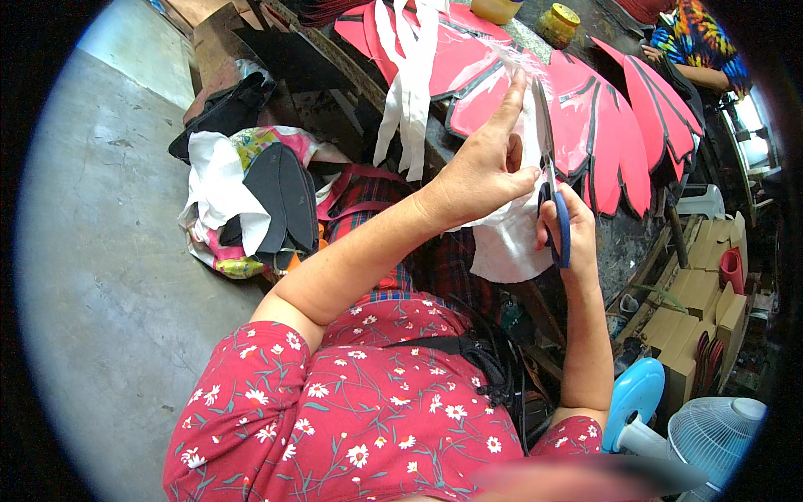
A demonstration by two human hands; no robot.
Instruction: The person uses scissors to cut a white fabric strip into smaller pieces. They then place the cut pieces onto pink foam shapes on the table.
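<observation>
My right hand (pixel 575 230) grips a pair of scissors (pixel 560 233) with dark blue handles. Their blades point away from me along a piece of white cloth (pixel 508 251). With its index finger stretched along the cloth and its thumb near the scissors, my left hand (pixel 485 163) holds that piece. The cloth's lower part hangs down toward my lap, and its far edge looks frayed. Beyond both hands, pink-red pieces (pixel 572 125) with black trim lie fanned over the work table. White strips (pixel 410 92) hang over the table's near edge, left of my hands.
At my left, a colourful bag (pixel 251 266) holds white cloth and dark shoe-shaped pieces (pixel 283 197). Two jars (pixel 558 25) stand at the back. Another person (pixel 701 46) is at the far right. Cardboard boxes (pixel 690 305) and a blue-and-white fan (pixel 715 435) stand at my right.
</observation>
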